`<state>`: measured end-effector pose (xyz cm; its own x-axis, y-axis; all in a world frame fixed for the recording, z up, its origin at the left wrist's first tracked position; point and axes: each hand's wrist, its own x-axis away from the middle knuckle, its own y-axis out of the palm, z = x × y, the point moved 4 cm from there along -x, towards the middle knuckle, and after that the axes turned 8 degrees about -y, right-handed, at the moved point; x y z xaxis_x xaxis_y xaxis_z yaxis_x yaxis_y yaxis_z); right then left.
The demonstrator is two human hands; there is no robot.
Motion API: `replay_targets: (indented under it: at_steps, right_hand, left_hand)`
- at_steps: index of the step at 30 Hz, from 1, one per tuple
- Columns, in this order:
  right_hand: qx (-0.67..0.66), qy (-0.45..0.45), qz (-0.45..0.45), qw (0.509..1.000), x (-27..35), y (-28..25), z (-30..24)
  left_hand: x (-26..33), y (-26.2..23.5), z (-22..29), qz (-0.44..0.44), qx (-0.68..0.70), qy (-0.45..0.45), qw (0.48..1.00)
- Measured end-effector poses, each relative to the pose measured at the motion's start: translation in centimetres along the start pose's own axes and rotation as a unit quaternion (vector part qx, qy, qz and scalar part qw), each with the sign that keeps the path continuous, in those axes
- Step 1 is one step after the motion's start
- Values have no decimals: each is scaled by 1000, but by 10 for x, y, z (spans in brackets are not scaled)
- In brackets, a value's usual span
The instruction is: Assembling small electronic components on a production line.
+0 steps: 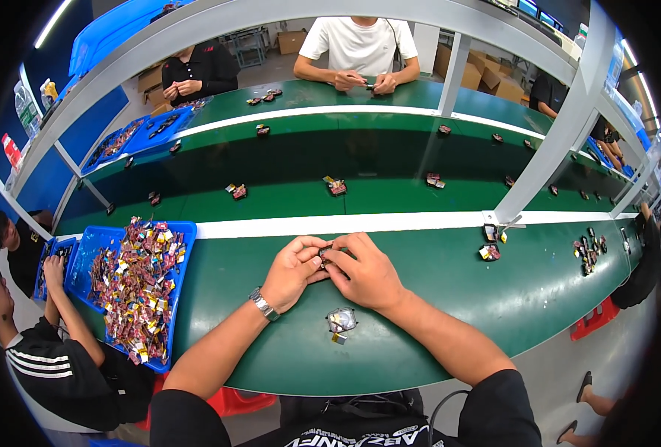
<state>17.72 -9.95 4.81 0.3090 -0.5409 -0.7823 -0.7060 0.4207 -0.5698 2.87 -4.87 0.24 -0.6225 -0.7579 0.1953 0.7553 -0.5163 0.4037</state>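
Note:
Above the green worktop, my left hand and my right hand meet with fingers bent together. Both pinch a small black electronic part, mostly covered by the fingers, so its exact kind is unclear. Just below my hands lies a small squarish casing with a dark frame, a silvery middle and a yellow tab. To the left of my left forearm, a blue tray holds a heap of small reddish circuit pieces with yellow and white tabs.
A white strip separates my worktop from the green belt, where small assemblies lie spaced out. A grey metal post rises at the right, with small assemblies below it and a cluster farther right. People sit left and opposite.

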Motion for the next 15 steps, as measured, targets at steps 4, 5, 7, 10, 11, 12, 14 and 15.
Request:
replay_targets:
  at_steps: [4, 5, 7, 10, 11, 12, 14, 15]
  right_hand:
    - [19, -6, -2, 1000, 3, 3, 4]
    - [12, -2, 4, 1000, 4, 3, 5]
    - [5, 1, 11, 1000, 5, 4, 5]
    - [9, 6, 13, 1000, 6, 5, 6]
    - [26, -10, 2, 1000, 6, 6, 6]
    - [41, -26, -9, 999, 4, 7, 5]
    - [41, -27, -6, 999, 0, 2, -1]
    - [43, -28, -3, 999, -3, -1, -3]
  left_hand:
    - [0, 1, 0, 0, -5, -7, 1000]
    - [0, 1, 0, -1, -4, -7, 1000]
    - [0, 1, -2, -6, -3, -15, 1000]
    - [-1, 2, -2, -1, -2, -10, 1000]
    - [-1, 2, -2, -2, -2, -11, 1000]
    - [-1, 1, -2, 3, -7, -5, 1000]
    - [-1, -1, -1, 8, -12, 0, 1000]
    - [-1, -1, -1, 14, -4, 5, 1000]
